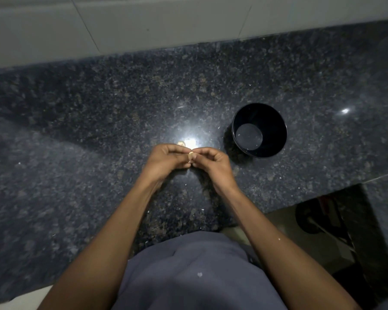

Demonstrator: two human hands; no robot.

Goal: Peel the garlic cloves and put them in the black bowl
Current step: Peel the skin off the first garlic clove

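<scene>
Tabletop (99, 104): dark speckled granite, pale tiled wall behind, bits of skin scattered
Black bowl (276, 121): right of hands, seemingly empty
Garlic clove (191, 155): pinched between left hand (166, 159) and right hand (213, 162), both grips curled round it
Spare cloves (181, 143): just beyond hands
Progress: early, peeling underway, none bowled yet

Black bowl (259, 130) stands alone right of hands — bare counter (99, 108) between, wall behind.

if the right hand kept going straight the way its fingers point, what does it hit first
The right hand points toward the left hand, so it would first press into the garlic clove both pinch, then the left fingers. The black bowl lies off that line.
</scene>
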